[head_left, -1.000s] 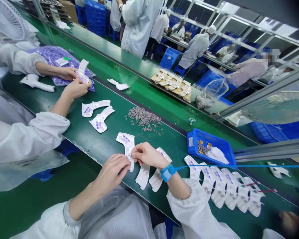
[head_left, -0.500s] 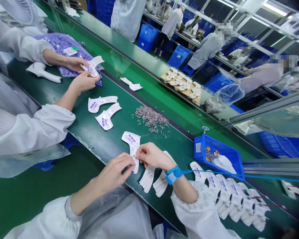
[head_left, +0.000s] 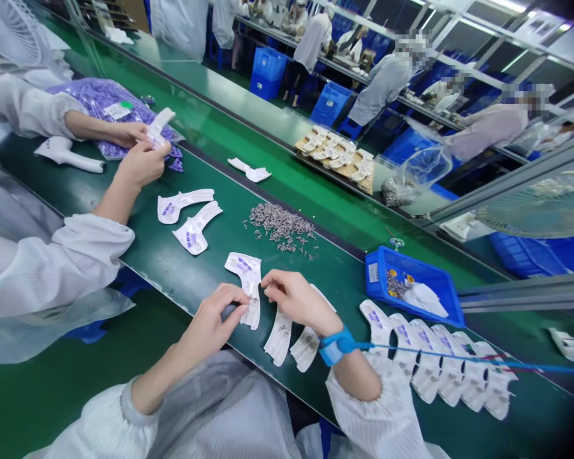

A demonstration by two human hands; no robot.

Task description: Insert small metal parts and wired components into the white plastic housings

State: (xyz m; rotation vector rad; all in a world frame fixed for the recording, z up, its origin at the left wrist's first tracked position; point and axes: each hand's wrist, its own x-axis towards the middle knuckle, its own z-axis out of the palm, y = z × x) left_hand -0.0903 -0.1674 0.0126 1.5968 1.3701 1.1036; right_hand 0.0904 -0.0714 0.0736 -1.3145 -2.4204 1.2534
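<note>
Head view: more white shell (head_left: pixel 249 278) is bared near the table's (head_left: pixel 194 274) front edge, right hand (head_left: pixel 289 296) shifted aside, left hand (head_left: pixel 219 313) alongside, both narrowed, contents unclear.

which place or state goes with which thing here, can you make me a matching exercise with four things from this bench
Column one
1. wrist strap
2. blue bin
3. heap of small grey parts
4. white shell nearest the left hand

Column two
A. lying loose on the green worktop
B. has purple pieces at its far end
C. worn above the right hand
D. holds something white

Right pairs: 1-C, 2-D, 3-A, 4-B
</note>
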